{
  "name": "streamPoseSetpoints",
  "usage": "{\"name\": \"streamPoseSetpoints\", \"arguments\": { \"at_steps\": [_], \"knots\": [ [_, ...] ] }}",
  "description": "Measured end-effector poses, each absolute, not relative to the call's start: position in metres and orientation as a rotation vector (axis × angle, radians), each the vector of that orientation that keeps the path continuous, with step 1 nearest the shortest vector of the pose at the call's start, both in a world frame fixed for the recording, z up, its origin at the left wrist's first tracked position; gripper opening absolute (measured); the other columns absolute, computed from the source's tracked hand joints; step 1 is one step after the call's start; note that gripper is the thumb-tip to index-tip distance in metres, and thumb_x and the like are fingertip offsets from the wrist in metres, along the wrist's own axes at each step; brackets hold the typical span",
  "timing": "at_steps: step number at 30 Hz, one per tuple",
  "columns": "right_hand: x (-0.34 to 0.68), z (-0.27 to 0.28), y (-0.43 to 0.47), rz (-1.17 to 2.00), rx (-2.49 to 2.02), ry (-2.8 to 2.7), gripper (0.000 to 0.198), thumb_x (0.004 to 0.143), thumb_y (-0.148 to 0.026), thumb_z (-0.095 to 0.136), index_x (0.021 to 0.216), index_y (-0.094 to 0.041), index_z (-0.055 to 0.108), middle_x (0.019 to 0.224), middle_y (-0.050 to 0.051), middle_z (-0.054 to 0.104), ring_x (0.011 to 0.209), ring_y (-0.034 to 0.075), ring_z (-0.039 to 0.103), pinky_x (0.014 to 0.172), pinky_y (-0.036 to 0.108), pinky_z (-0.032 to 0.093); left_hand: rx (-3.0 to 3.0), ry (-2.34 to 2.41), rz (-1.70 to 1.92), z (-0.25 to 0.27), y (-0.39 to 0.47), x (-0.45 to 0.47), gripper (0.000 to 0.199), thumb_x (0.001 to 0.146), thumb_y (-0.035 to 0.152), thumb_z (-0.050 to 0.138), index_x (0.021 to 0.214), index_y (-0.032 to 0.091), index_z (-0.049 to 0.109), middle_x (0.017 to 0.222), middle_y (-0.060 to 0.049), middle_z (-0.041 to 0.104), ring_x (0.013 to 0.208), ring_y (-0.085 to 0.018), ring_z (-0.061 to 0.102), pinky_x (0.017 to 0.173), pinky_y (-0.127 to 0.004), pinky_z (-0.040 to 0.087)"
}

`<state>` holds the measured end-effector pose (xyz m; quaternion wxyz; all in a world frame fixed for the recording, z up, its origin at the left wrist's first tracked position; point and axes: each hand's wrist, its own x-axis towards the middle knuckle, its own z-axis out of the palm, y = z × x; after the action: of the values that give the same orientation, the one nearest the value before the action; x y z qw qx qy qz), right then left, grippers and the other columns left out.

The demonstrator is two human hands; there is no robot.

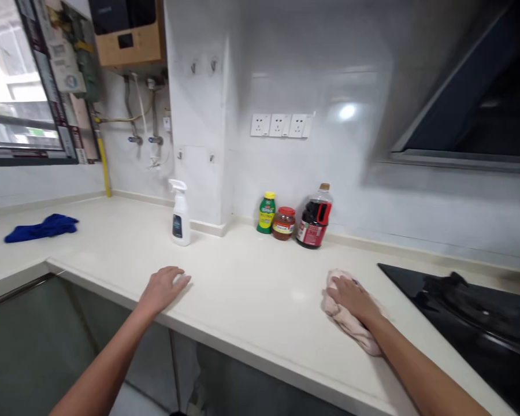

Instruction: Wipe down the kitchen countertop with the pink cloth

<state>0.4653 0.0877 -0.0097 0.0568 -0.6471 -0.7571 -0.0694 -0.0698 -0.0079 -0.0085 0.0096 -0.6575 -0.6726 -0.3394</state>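
My right hand point(351, 297) presses a pale pink cloth point(349, 323) onto the white countertop point(260, 300), with its fingers over the front part of the cloth. The cloth is bunched under the palm and trails toward my wrist. Near the counter's front edge, my left hand point(164, 287) is empty, its thumb apart from the loosely bent fingers. Beyond it stands an upright white spray bottle point(181, 216) with a dark label.
Against the wall are a green bottle with a yellow cap point(266, 214), a red-lidded jar point(283, 224) and a large dark sauce bottle point(314, 219). A blue cloth point(43, 227) lies far left. At right is a black gas stove point(472, 323) beneath a range hood point(472, 110).
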Motion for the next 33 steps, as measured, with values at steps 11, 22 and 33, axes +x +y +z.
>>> {"name": "streamPoseSetpoints", "arguments": {
  "at_steps": [11, 22, 33],
  "knots": [
    [0.11, 0.005, 0.031, 0.147, -1.031, -2.826, 0.06, 0.102, -0.043, 0.043, 0.153, -0.012, 0.037, 0.161, 0.018, 0.026, 0.149, 0.03, 0.021, 0.121, 0.048, 0.019, -1.904, -2.163, -1.504, -0.011, -0.011, -0.081, 0.051, 0.091, 0.061, 0.046, 0.104, 0.02, 0.074, 0.113, -0.009, 0.075, 0.109, -0.026, 0.067, 0.1, -0.037, 0.05],
    [0.069, -0.02, -0.062, -0.307, -0.863, -2.731, 0.091, 0.079, -0.035, 0.083, 0.151, -0.006, 0.034, 0.155, 0.029, 0.03, 0.142, 0.048, 0.028, 0.111, 0.07, 0.032, -1.769, -2.244, -1.693, -0.011, -0.005, -0.092, 0.054, 0.087, 0.063, 0.043, 0.097, 0.02, 0.074, 0.107, -0.008, 0.077, 0.103, -0.025, 0.068, 0.094, -0.034, 0.051],
    [0.262, -0.073, -0.087, -0.637, -0.869, -2.372, 0.062, 0.088, -0.022, 0.072, 0.145, -0.02, 0.047, 0.144, 0.017, 0.051, 0.127, 0.039, 0.049, 0.103, 0.055, 0.043, -1.779, -2.378, -1.371, 0.003, -0.013, -0.081, 0.048, 0.078, 0.06, 0.048, 0.093, 0.023, 0.074, 0.104, -0.006, 0.078, 0.1, -0.028, 0.068, 0.089, -0.034, 0.051]
  ]
}}
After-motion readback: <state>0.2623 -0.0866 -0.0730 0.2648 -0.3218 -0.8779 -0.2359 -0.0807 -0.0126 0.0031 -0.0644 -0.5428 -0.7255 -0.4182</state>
